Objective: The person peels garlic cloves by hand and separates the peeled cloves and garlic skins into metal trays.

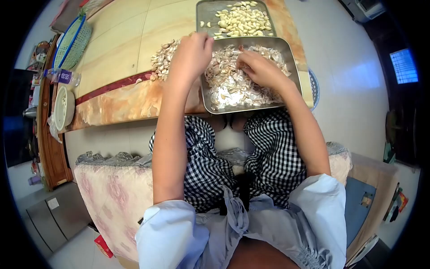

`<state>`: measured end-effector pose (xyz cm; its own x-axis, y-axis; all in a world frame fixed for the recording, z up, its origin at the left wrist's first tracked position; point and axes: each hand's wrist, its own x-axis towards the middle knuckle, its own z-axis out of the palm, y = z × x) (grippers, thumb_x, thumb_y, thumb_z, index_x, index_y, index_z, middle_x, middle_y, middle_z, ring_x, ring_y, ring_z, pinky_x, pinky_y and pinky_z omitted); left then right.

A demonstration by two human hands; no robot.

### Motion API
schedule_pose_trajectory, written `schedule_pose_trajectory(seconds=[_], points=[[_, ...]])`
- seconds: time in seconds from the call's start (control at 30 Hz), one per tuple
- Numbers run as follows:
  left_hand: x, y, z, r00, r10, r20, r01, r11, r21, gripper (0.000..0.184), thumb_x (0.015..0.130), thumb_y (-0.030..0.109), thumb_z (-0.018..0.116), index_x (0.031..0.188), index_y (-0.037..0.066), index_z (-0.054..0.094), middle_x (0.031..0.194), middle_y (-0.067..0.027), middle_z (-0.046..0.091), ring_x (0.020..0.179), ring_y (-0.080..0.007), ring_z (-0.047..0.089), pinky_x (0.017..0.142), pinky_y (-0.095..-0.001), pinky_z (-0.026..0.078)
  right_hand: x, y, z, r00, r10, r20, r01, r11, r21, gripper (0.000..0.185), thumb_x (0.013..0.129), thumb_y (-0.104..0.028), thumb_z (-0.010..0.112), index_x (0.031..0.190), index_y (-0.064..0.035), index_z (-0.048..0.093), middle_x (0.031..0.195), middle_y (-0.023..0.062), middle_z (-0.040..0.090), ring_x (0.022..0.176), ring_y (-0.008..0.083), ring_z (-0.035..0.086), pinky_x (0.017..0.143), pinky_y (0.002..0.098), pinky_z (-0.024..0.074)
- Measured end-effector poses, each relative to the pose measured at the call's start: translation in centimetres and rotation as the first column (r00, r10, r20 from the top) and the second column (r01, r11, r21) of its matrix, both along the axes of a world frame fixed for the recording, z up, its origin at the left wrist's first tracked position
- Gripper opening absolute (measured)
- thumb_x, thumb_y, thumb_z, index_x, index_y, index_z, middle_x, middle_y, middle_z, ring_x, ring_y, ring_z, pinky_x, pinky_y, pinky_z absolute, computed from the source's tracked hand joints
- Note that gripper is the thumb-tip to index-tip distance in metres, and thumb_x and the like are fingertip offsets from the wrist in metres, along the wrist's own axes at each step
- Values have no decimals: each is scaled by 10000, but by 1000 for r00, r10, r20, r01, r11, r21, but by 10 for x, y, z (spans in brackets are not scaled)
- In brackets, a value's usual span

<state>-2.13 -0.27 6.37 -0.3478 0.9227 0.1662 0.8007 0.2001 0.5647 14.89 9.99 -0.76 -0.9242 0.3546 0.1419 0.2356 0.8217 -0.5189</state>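
Note:
My left hand (pixel 193 54) is closed above the pile of unpeeled garlic cloves (pixel 164 57), by the near tray's upper left corner. Its fingertips point away from me, so whatever they hold is hidden. Over the near metal tray (pixel 247 110), which is full of papery garlic skins (pixel 233 92), my right hand (pixel 262 69) has its fingers curled in. What lies between those fingers cannot be made out. Beyond it, a second metal tray (pixel 208 10) bears many peeled garlic cloves (pixel 244 20).
The near tray overhangs the edge of the table (pixel 116 40), above my knees. At the left are a blue-rimmed green basket (pixel 80 42), a bottle with a purple label (pixel 62 77) and a pale bowl (pixel 65 107). A blue-and-white basket (pixel 315 89) shows past the table's right edge.

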Motion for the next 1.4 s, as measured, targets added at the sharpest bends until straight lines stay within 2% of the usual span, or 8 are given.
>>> schedule_pose_trajectory(seconds=[0.03,0.07,0.23,0.43,0.6,0.83,0.93,1.4], points=[[1,0,8,999,43,11,-44,998,39,248,837,191,471,802,-19,598,724,-234,586,701,-388,573,649,-438,462,-1,0,2,999,-39,13,39,998,-41,161,679,37,510,824,-22,545,888,121,574,893,292,530,752,375,427],[2,-1,11,996,84,11,-84,994,75,275,839,209,493,781,-44,582,633,-179,571,550,-257,543,540,-339,412,-1,1,-1,1000,-26,10,26,999,-33,161,679,37,510,824,-22,545,888,121,574,893,292,530,752,375,427],[10,-7,13,994,104,30,-107,977,182,272,840,204,492,786,-46,585,628,-177,577,550,-266,549,549,-334,425,-2,1,-19,997,-61,46,65,994,-92,174,698,-89,628,806,-32,504,840,128,556,851,298,527,709,379,425],[25,0,1,998,35,50,-36,999,19,242,828,181,476,790,-29,588,734,-245,585,721,-395,575,658,-457,462,-3,-13,-11,992,-126,-2,126,992,7,231,700,-91,638,865,-30,489,841,129,549,842,293,526,709,375,423],[23,7,-20,996,82,45,-81,996,-31,247,830,190,479,803,-31,585,760,-249,587,738,-400,576,662,-464,459,-3,-6,-7,974,-186,133,205,968,-146,145,754,-40,516,897,-31,492,895,149,567,867,321,538,721,411,430],[21,9,-21,992,60,-111,-76,987,-142,237,828,191,483,821,-17,595,771,-237,589,745,-382,578,671,-447,455,-2,-4,-12,978,-205,31,205,979,-4,235,760,-171,587,972,-80,548,932,106,598,900,294,555,720,398,454],[22,12,-19,995,19,-103,-38,983,-178,245,831,191,473,823,-19,598,805,-239,596,774,-379,586,691,-456,462,-8,-5,-17,976,-215,-34,216,976,17,222,755,-167,608,941,-65,543,833,97,578,792,259,551,665,367,436],[18,17,-25,997,8,-81,-23,983,-184,252,829,204,469,839,-12,599,805,-240,595,774,-376,585,696,-456,462,-10,4,-27,971,-232,-59,225,969,-107,140,734,-82,597,806,-13,500,818,124,558,814,291,539,683,381,434]])
